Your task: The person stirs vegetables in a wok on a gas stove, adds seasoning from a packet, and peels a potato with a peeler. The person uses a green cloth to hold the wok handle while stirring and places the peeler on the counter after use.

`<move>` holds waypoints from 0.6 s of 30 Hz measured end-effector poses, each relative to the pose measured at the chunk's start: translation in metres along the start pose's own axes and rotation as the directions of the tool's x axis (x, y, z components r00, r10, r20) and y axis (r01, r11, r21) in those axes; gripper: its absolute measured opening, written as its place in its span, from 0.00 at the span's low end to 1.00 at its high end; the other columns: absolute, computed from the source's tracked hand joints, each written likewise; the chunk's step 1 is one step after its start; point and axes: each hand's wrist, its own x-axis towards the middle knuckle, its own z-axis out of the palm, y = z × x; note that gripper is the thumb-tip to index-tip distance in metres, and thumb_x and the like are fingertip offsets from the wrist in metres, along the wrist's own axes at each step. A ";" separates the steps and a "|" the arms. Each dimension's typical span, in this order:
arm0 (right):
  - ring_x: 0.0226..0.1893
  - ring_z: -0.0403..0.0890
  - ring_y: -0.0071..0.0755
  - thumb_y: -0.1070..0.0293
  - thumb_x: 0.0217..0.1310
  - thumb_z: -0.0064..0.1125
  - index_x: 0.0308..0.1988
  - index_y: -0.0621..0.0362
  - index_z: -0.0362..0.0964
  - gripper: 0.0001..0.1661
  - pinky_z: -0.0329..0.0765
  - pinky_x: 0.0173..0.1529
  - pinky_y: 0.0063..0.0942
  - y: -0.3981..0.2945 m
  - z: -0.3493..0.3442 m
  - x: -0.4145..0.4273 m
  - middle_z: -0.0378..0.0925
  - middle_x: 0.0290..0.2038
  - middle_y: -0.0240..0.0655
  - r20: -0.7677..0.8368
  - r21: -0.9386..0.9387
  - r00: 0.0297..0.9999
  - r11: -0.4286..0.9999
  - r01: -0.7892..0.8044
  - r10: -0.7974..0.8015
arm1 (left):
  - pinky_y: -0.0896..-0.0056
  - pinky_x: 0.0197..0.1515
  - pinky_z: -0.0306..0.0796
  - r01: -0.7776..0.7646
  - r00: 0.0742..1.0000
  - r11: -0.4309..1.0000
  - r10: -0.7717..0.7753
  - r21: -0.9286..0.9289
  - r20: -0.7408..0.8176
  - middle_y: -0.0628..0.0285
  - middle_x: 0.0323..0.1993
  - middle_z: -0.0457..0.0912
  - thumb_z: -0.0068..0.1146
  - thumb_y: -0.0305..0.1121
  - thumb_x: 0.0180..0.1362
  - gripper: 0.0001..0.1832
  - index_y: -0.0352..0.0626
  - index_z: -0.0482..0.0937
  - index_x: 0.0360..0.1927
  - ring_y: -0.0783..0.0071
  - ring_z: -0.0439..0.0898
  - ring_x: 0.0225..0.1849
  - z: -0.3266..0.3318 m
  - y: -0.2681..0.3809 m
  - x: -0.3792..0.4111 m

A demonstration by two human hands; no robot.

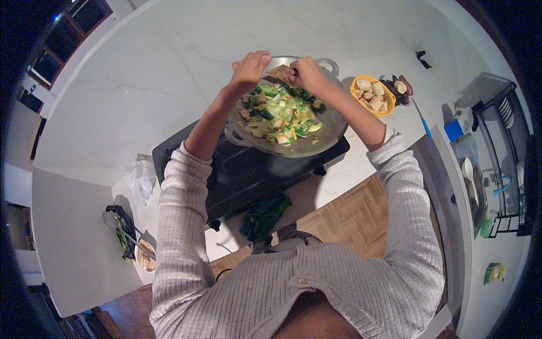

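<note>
A wide metal wok [292, 149] with loop handles rests on a black gas stove [245, 178]. Chopped cabbage, dark leafy greens and bits of orange vegetable [281, 110] fill its middle. At the far side of the wok my right hand [308, 74] grips a flat brown piece [280, 73], perhaps a wooden spatula; its full shape is hidden. My left hand [250, 70] hovers over the wok's far left edge, fingers spread, with nothing seen in it.
Right of the wok, a yellow plastic basket [394, 100] holds peeled root pieces, beside purple roots [405, 84] and a blue-handled knife [425, 127]. The sink [478, 199] and dish rack lie farther right. At left are a plastic bag [142, 180], leafy greens [123, 229] and a bowl [139, 259].
</note>
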 end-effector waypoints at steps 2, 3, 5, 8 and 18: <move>0.30 0.76 0.57 0.68 0.41 0.59 0.20 0.66 0.72 0.10 0.72 0.36 0.47 -0.007 0.001 -0.001 0.73 0.24 0.54 0.018 0.042 0.994 0.994 -0.105 0.104 | 0.49 0.52 0.52 0.018 1.000 1.000 -0.018 0.003 0.012 0.54 0.47 0.73 0.31 0.54 0.62 0.26 0.48 0.70 0.52 0.60 0.70 0.52 -0.005 0.003 -0.004; 0.30 0.76 0.57 0.69 0.40 0.60 0.21 0.66 0.72 0.10 0.71 0.36 0.47 -0.010 0.002 -0.001 0.73 0.24 0.54 0.029 0.063 0.988 0.986 -0.155 0.154 | 0.48 0.52 0.52 0.013 1.000 1.000 -0.013 -0.014 0.002 0.55 0.47 0.73 0.31 0.54 0.62 0.26 0.48 0.70 0.52 0.60 0.70 0.52 -0.005 0.001 -0.006; 0.24 0.76 0.54 0.71 0.40 0.61 0.21 0.66 0.72 0.09 0.72 0.31 0.42 -0.010 0.005 0.001 0.72 0.20 0.53 -0.106 0.024 0.994 0.999 0.040 -0.037 | 0.48 0.53 0.51 0.004 1.000 0.999 -0.005 -0.047 -0.020 0.55 0.46 0.73 0.32 0.54 0.62 0.26 0.48 0.70 0.52 0.60 0.70 0.52 -0.006 -0.005 -0.010; 0.22 0.76 0.52 0.71 0.40 0.62 0.21 0.66 0.73 0.09 0.72 0.29 0.39 0.004 0.013 0.003 0.72 0.19 0.52 -0.097 0.021 0.992 0.996 0.089 -0.086 | 0.53 0.51 0.57 0.008 1.000 0.998 -0.010 -0.061 -0.026 0.56 0.46 0.73 0.38 0.54 0.61 0.25 0.48 0.70 0.52 0.62 0.72 0.50 -0.004 -0.006 -0.010; 0.23 0.77 0.51 0.63 0.43 0.66 0.28 0.62 0.77 0.14 0.72 0.31 0.40 -0.016 -0.003 0.014 0.73 0.21 0.52 -0.074 0.238 0.997 0.971 0.026 -0.008 | 0.72 0.31 0.72 0.170 0.957 0.960 -0.107 -0.223 0.269 0.60 0.23 0.81 0.61 0.32 0.48 0.10 0.37 0.81 0.33 0.77 0.78 0.25 0.001 -0.020 -0.004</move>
